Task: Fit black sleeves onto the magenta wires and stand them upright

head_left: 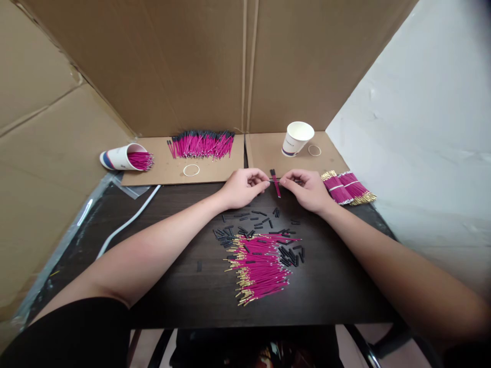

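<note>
Pin (275, 184): thin magenta shaft, black cap on far end, tilted.
Left hand (242, 187): pinching pin.
Right hand (307, 190): pinching pin.

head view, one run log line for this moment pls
left hand: pinches thin magenta pin | right hand: pinches same pin | below: loose magenta pin pile, small black caps

Loose pins (261, 268) heaped mid-worktop (172, 286), small caps (249, 225) scattered just behind them. Both hands behind the caps: left hand (242, 187) and right hand (307, 190) meeting on one pin (275, 183). Bundled pins (347, 187) right of the right hand. Far back on cardboard: row of capped pins (201, 144); tipped cup (121, 157) at left with pins in it; upright cup (296, 138) right.
</note>
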A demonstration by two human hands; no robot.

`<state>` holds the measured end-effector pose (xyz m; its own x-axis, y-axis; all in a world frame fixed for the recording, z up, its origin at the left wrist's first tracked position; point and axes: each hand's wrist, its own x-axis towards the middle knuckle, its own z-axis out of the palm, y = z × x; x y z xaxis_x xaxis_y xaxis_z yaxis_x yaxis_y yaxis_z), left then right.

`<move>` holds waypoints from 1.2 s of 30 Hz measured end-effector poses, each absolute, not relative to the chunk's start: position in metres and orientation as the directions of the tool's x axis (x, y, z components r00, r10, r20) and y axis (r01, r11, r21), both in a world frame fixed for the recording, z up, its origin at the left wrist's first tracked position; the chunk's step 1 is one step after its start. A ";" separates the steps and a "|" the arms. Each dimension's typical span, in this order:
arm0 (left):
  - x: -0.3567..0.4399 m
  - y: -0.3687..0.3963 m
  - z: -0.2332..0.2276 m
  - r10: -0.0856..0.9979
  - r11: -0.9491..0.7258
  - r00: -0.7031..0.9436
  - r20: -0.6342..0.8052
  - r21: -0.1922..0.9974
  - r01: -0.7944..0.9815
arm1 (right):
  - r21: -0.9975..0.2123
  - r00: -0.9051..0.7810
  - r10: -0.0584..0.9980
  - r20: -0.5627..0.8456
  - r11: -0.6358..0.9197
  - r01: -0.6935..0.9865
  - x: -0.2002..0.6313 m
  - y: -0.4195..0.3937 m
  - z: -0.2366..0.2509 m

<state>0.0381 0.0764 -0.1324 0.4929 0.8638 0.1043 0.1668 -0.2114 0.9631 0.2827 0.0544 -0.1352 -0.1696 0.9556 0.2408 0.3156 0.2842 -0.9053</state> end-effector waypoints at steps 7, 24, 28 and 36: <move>0.037 0.077 -0.132 0.862 -0.206 0.497 0.097 0.964 0.169 | -0.902 -0.166 0.956 0.241 0.283 0.326 0.283 0.054 -0.136; 0.038 0.077 -0.134 0.861 -0.203 0.499 0.095 0.965 0.168 | -0.903 -0.167 0.958 0.233 0.277 0.327 0.283 0.054 -0.138; 0.038 0.078 -0.135 0.863 -0.205 0.495 0.099 0.965 0.165 | -0.908 -0.166 0.957 0.236 0.278 0.314 0.283 0.054 -0.137; 0.038 0.077 -0.134 0.862 -0.210 0.495 0.104 0.964 0.163 | -0.905 -0.172 0.954 0.244 0.288 0.313 0.282 0.053 -0.134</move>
